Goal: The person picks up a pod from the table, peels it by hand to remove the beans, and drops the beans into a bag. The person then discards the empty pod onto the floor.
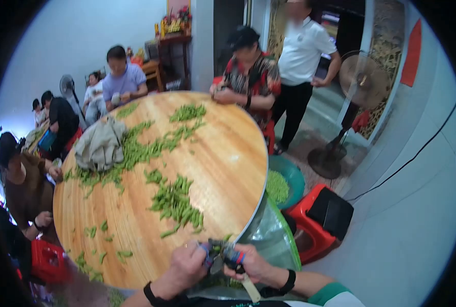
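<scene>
Head view: green bean pods (pixel 174 204) heaped on round wooden desk (pixel 228 169). Left hand (pixel 187 263) and right hand (pixel 256 263) held near rim, fingers partly covered; closure cannot be told. Slip risked by crowded grip.

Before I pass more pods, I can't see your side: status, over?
Left hand and right hand close together by table, grip unclear. Pod pile just beyond. Grey cloth farther left, beside more pods.

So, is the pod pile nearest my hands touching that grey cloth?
Apart. The head view shows it: bare wood of the round table lies between the near pod pile and the grey cloth.
</scene>
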A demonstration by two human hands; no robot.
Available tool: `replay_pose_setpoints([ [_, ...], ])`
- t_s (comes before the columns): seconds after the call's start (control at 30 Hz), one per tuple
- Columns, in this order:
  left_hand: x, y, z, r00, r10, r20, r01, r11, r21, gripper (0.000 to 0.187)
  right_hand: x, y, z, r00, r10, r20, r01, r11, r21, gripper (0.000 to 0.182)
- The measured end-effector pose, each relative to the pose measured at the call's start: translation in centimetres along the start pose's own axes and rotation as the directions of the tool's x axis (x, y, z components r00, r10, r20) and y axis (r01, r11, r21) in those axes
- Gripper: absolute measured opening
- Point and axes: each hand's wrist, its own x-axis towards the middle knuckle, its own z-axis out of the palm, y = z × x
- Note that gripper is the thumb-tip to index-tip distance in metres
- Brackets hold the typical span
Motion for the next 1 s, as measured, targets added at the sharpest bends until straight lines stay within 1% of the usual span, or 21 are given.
replay_pose_setpoints([
  [0.07, 0.0, 0.3, -0.2, 0.999, 0.052, -0.011, -0.052, 0.997, 0.059, 0.021, -0.2, 0.2, 0.1, 0.999, -0.027, 0.017, 0.027, 1.0, -0.009, 0.022],
  [0.17, 0.3, 1.1, -0.6, 1.0, -0.019, -0.005, 0.018, 0.998, -0.059, 0.024, -0.3, 0.4, 0.3, 0.999, -0.044, 0.023, 0.045, 0.999, -0.028, 0.025],
  [0.2, 0.3, 1.4, -0.5, 0.965, -0.26, 0.038, 0.256, 0.897, -0.359, 0.022, -0.3, 0.5, 0.5, 0.999, -0.051, 0.014, 0.052, 0.997, -0.058, 0.025],
  [0.23, 0.3, 1.5, -0.5, 0.876, -0.459, 0.151, 0.448, 0.655, -0.608, 0.019, -0.3, 0.3, 0.7, 0.998, -0.057, 0.006, 0.057, 0.994, -0.09, 0.026],
  [0.27, 0.2, 1.7, -0.9, 0.79, -0.549, 0.271, 0.562, 0.475, -0.677, 0.016, -0.6, -0.2, 0.8, 0.997, -0.07, 0.016, 0.071, 0.992, -0.102, 0.026],
  [0.3, 0.3, 1.7, -1.0, 0.797, -0.546, 0.26, 0.552, 0.482, -0.68, 0.016, -1.3, -0.7, 1.2, 0.99, -0.11, 0.086, 0.118, 0.988, -0.101, 0.023],
  [0.37, 0.4, 1.3, -1.4, 0.657, -0.608, 0.446, 0.703, 0.281, -0.653, 0.012, -1.1, -0.7, 1.1, 0.974, -0.154, 0.165, 0.172, 0.979, -0.106, 0.02],
  [0.43, 0.3, 1.3, -1.4, 0.689, -0.568, 0.45, 0.689, 0.32, -0.65, 0.015, 0.4, 1.3, -0.5, 0.979, -0.172, 0.11, 0.187, 0.972, -0.143, 0.028],
  [0.5, 0.6, 2.4, -2.1, 0.778, -0.482, 0.403, 0.615, 0.457, -0.642, 0.015, 0.2, 0.5, -0.4, 0.974, -0.165, 0.156, 0.183, 0.977, -0.112, 0.027],
  [0.53, 0.9, 3.0, -2.7, 0.804, -0.453, 0.386, 0.594, 0.573, -0.565, 0.016, -1.0, -0.9, 1.4, 0.97, -0.225, 0.087, 0.24, 0.936, -0.257, 0.024],
  [0.57, 0.9, 2.7, -2.2, 0.813, -0.447, 0.373, 0.581, 0.584, -0.566, 0.016, -1.4, -1.9, 2.4, 0.955, -0.296, 0.027, 0.282, 0.871, -0.402, 0.02],
  [0.6, -0.1, 2.4, -1.1, 0.861, -0.385, 0.332, 0.508, 0.647, -0.569, 0.016, -0.4, -0.5, 1.3, 0.922, -0.387, 0.035, 0.368, 0.839, -0.401, 0.019],
  [0.63, -0.7, 2.2, -0.3, 0.901, -0.321, 0.291, 0.433, 0.701, -0.566, 0.017, 0.0, -0.3, 0.7, 0.922, -0.385, 0.041, 0.368, 0.837, -0.405, 0.019],
  [0.7, -0.8, 1.9, -0.3, 0.938, -0.255, 0.237, 0.346, 0.753, -0.559, 0.015, 0.4, -0.2, 0.2, 0.78, -0.586, 0.22, 0.583, 0.549, -0.599, 0.019],
  [0.77, -0.4, 2.6, -1.5, 0.708, -0.391, 0.588, 0.702, 0.301, -0.645, 0.013, 0.0, -0.7, 0.0, 0.816, -0.524, 0.242, 0.552, 0.586, -0.593, 0.02],
  [0.8, -0.3, 2.8, -1.8, 0.708, -0.39, 0.589, 0.702, 0.301, -0.645, 0.013, -0.2, -0.9, 0.0, 0.848, -0.461, 0.263, 0.519, 0.619, -0.589, 0.021],
  [0.83, -0.2, 3.0, -2.0, 0.697, -0.375, 0.611, 0.705, 0.204, -0.68, 0.013, -0.2, -1.1, 0.0, 0.848, -0.46, 0.262, 0.518, 0.62, -0.59, 0.021],
  [0.87, -0.2, 3.2, -2.0, 0.686, -0.36, 0.633, 0.702, 0.098, -0.705, 0.013, -0.2, -1.1, -0.1, 0.797, -0.501, 0.337, 0.588, 0.515, -0.624, 0.021],
  [0.9, -0.2, 3.4, -2.0, 0.682, -0.365, 0.634, 0.705, 0.094, -0.703, 0.013, 0.0, -1.1, -0.1, 0.739, -0.532, 0.414, 0.651, 0.403, -0.644, 0.021],
  [0.93, -0.3, 3.5, -1.8, 0.718, -0.364, 0.593, 0.672, 0.14, -0.727, 0.013, 0.4, -0.9, -0.4, 0.742, -0.529, 0.412, 0.648, 0.411, -0.641, 0.021],
  [1.0, -0.1, 3.5, -1.9, 0.744, -0.364, 0.56, 0.645, 0.173, -0.744, 0.013, 1.2, -0.5, -1.4, 0.588, -0.61, 0.532, 0.764, 0.201, -0.613, 0.025],
])
